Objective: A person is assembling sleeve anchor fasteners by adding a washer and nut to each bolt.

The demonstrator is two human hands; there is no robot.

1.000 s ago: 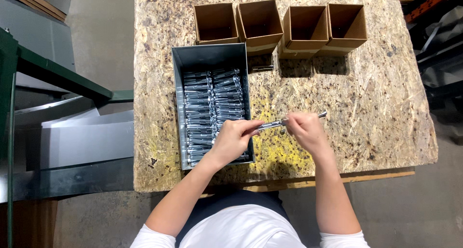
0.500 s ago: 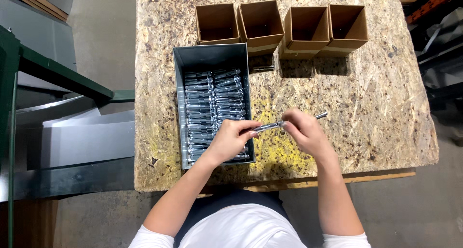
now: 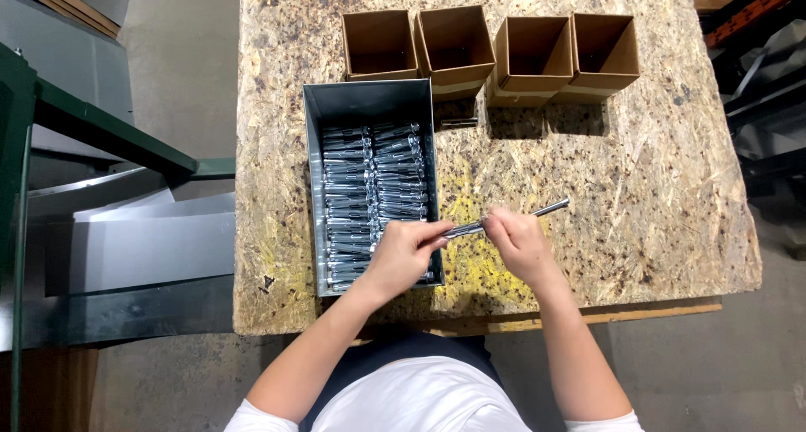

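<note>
We had both hands up over the chipboard worktop (image 3: pixel 638 188), and between them ran one long silvery metal rod (image 3: pixel 512 218), lying slightly tilted, its far end poking out past the right hand toward the right. Our left hand (image 3: pixel 403 256) had its fingers (image 3: pixel 435 235) pressed together in a pinch on the near end of the rod, right at the edge of the grey metal tray (image 3: pixel 315 188). Our right hand (image 3: pixel 519 243) had its fingers (image 3: pixel 494 224) curled and closed around the rod's middle, just beside the left hand, the two almost touching. The tray sat lengthwise on the worktop, packed with two rows of bright metal pieces (image 3: pixel 374 197) laid crosswise. Beyond it stood four open cardboard boxes (image 3: pixel 487 50) in a row near the far edge, in two close pairs; we could not tell what lay in them. A short dark metal piece (image 3: pixel 457 123) lay on the worktop just beside the tray's upper right corner. Off to the left, below the worktop, stood a green metal frame (image 3: pixel 101 125) and grey sheet metal (image 3: pixel 143 247).
</note>
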